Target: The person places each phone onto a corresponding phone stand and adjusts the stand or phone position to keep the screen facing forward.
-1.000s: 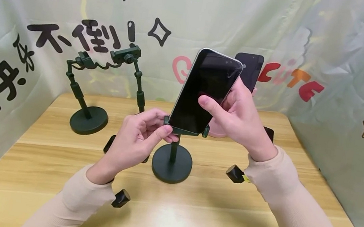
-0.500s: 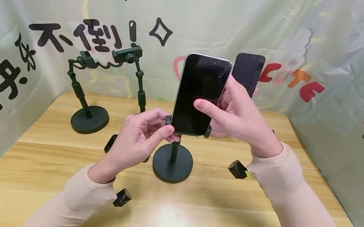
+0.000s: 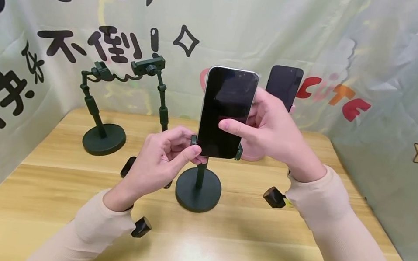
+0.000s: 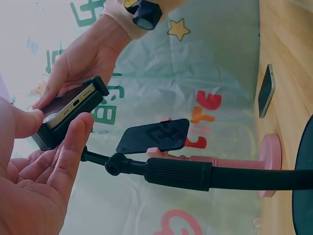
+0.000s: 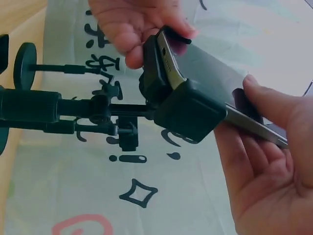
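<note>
A black-screened smartphone (image 3: 223, 95) stands nearly upright, its lower end between the jaws of a dark green phone stand's clamp (image 5: 191, 111). My right hand (image 3: 274, 128) grips the phone by its right side, thumb across the screen and fingers behind. At the clamp's left end, my left hand (image 3: 159, 161) pinches the clamp, its thumb near the phone's lower left corner. The charging port edge of the phone (image 4: 73, 104) shows between the clamp jaws in the left wrist view. The stand's round base (image 3: 197, 195) rests on the wooden table.
Behind to the right, a pink stand (image 4: 270, 156) holds another dark phone (image 3: 284, 85). Two more dark green stands are at the back left, one with a round base (image 3: 104, 139). Another phone (image 4: 266, 91) lies on the table. A printed cloth (image 3: 390, 75) hangs behind.
The phone has turned from leaning right to nearly upright and shifted left, lining up with the clamp. My right hand moved with it; my left hand stayed at the clamp.
</note>
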Motion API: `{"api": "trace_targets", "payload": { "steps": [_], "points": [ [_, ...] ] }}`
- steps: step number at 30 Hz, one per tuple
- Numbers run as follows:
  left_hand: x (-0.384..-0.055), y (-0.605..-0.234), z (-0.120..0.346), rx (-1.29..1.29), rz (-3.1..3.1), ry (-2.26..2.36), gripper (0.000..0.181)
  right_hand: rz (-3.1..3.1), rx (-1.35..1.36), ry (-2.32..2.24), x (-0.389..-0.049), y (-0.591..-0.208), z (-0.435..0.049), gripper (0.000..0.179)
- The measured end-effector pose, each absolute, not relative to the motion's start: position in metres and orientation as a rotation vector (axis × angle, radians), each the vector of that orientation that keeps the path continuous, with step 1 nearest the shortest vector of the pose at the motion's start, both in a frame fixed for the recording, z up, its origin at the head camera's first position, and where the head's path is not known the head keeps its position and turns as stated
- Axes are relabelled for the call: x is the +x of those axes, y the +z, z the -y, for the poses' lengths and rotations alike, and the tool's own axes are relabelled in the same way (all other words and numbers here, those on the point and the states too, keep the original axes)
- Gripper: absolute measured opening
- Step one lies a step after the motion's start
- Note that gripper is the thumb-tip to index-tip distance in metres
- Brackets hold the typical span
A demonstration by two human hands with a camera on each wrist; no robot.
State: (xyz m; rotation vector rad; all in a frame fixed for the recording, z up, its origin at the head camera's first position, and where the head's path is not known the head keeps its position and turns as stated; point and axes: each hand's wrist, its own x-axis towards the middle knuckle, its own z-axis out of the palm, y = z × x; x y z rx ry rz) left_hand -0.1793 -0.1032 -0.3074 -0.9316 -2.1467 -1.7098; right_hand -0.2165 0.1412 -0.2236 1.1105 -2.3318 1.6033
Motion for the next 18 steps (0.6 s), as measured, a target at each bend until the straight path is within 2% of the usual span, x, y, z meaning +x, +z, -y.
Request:
{"api": "trace_targets", "payload": {
  "steps": [8, 18],
  "points": [
    [-0.18, -0.305, 0.105, -0.925, 2.172, -1.685, 0.011, 1.992, 1.146, 1.819, -0.217, -0.203, -0.143, 0.044],
    [-0.179, -0.306, 0.105, -0.905, 2.183, -1.683, 0.012, 1.963, 1.182, 1.521, -0.229, -0.201, -0.136, 0.037]
  ]
}}
